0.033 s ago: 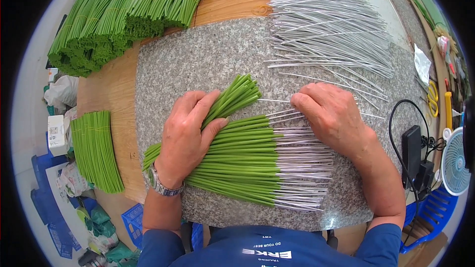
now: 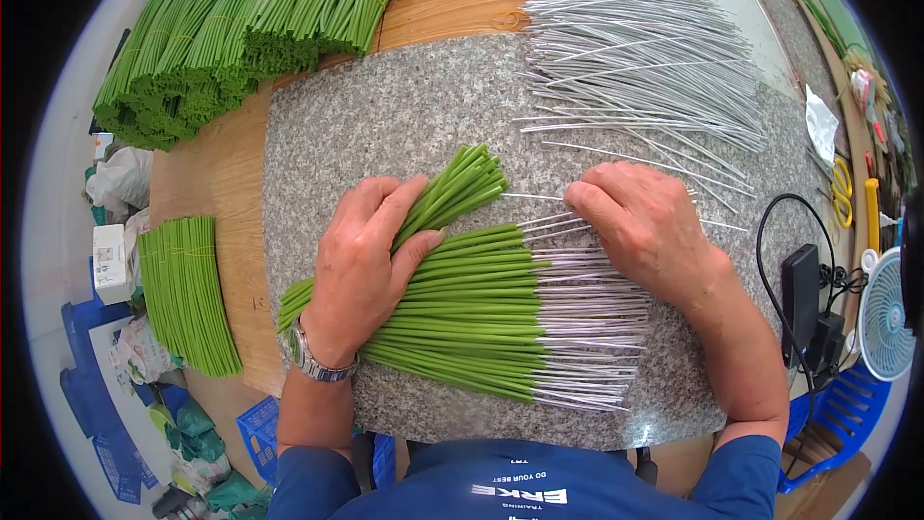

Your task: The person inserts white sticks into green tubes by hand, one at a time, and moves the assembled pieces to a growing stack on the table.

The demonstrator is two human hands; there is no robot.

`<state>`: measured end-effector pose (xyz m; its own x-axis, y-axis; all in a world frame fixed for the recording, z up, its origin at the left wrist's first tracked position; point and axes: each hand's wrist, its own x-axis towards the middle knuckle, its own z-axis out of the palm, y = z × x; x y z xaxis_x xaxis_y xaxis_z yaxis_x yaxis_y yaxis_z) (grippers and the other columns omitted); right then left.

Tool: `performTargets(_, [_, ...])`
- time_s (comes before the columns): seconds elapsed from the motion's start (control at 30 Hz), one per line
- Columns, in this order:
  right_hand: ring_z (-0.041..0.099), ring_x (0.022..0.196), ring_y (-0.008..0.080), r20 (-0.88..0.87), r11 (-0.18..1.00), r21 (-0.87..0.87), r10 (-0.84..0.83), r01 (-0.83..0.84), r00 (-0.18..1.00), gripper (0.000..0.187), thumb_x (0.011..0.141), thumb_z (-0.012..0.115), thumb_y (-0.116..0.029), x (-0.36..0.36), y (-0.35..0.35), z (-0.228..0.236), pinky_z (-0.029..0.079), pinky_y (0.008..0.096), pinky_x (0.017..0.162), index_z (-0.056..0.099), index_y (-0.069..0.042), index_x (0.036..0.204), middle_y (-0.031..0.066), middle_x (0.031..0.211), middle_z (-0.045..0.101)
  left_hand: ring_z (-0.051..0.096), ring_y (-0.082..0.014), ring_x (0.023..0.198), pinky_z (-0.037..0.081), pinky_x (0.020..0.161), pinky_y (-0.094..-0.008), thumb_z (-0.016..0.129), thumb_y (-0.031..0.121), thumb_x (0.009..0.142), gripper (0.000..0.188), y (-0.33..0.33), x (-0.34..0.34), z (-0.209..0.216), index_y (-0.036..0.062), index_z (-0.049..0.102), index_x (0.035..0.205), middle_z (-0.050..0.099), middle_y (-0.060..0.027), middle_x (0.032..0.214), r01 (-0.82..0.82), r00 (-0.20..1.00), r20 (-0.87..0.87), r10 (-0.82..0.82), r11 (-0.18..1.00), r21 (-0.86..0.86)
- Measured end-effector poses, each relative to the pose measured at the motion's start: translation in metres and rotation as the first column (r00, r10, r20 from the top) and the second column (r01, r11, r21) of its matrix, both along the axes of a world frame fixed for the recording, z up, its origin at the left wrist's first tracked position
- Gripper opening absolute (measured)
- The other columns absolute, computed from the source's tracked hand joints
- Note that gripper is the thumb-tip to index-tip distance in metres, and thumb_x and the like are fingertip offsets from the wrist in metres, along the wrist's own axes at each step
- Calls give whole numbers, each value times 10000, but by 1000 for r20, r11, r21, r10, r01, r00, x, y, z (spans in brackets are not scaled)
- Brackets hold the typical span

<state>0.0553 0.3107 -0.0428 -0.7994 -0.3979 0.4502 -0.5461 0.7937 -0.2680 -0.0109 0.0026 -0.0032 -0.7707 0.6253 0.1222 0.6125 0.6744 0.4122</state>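
My left hand (image 2: 361, 260), with a metal-banded watch at the wrist, is closed round a small bunch of green tube stems (image 2: 457, 188) that points away to the upper right. Under and beside that hand lies a wide fan of green stems (image 2: 462, 313), with silvery wires (image 2: 592, 332) sticking out of their right ends. The thumb and fingers of my right hand (image 2: 635, 221) pinch a thin wire (image 2: 531, 196), whose left tip reaches the ends of the held bunch. Whether that tip is inside a stem I cannot tell.
A heap of loose silver wires (image 2: 640, 48) lies at the far right of the grey stone slab (image 2: 385, 96). Banded green stem bundles (image 2: 241, 19) are piled far left, and another bundle (image 2: 190, 294) lies nearer. Scissors (image 2: 842, 193), a black adapter (image 2: 800, 294) and a fan (image 2: 884, 313) stand right.
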Motion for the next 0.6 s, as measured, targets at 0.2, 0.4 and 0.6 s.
performTargets(0.2, [660, 835, 221, -16, 999, 16, 41, -41, 999, 96, 897, 655, -105, -4, -1, 4, 543, 380, 753, 634, -90, 989, 46, 897, 593, 691, -375, 1110, 562, 967, -444, 824, 125, 921, 497, 0, 0, 1, 4, 696, 1386, 694, -184, 1229, -3, 1000, 4, 3, 1000, -15])
performTargets(0.4, [646, 874, 211, -21, 989, 50, 142, -141, 990, 89, 889, 667, -121, -8, -6, 7, 537, 374, 776, 632, -91, 965, 41, 896, 586, 674, -368, 1094, 561, 939, -472, 834, 164, 915, 465, 3, -1, -2, 21, 709, 1339, 694, -150, 1183, -3, 1000, -22, 4, 1000, 14])
performTargets(0.6, [648, 881, 226, 30, 960, -118, 261, -255, 965, 158, 910, 650, -127, 2, -29, 5, 534, 372, 787, 611, -55, 1045, 57, 917, 592, 687, -379, 1123, 557, 977, -448, 814, 152, 943, 463, 1, 0, 0, -6, 701, 1363, 697, -189, 1220, 3, 1000, -29, -3, 1000, -15])
